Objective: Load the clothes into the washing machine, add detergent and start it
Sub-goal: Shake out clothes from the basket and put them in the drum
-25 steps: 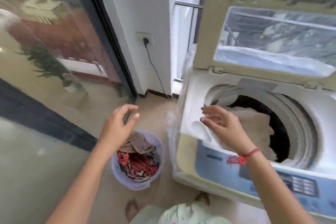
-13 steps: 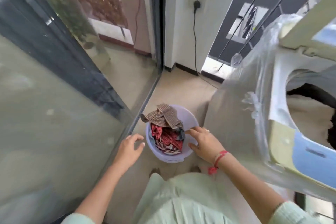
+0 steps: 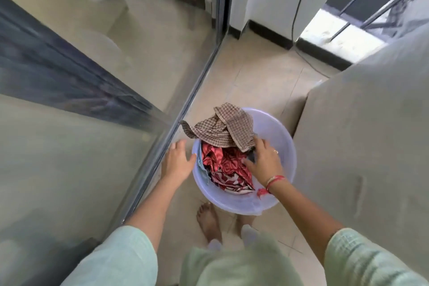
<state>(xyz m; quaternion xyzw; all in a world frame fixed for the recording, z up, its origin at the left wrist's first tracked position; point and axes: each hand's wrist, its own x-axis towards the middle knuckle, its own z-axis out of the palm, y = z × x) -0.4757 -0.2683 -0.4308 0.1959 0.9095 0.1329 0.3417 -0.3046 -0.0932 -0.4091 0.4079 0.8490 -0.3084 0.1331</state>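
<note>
A pale lilac bucket (image 3: 286,139) stands on the floor, holding a brown checked cloth (image 3: 222,131) draped over its far rim and a red patterned cloth (image 3: 220,167) below. My right hand (image 3: 264,160) reaches into the bucket, its fingers spread over the clothes and touching a dark cloth beneath the checked one. Just outside the left rim my left hand (image 3: 177,162) hovers with relaxed fingers, holding nothing. The washing machine's plastic-covered side (image 3: 362,146) fills the right. Its drum and controls are out of view.
A glass sliding door (image 3: 92,76) with its track runs along the left, close to the bucket. A black power cord (image 3: 298,7) hangs down the white wall at the back. My bare feet (image 3: 209,220) stand on the beige tiles just before the bucket.
I have bent down from the machine's drum to the bucket. My right hand moved from the rim onto the clothes inside. My left hand came up to the left rim.
</note>
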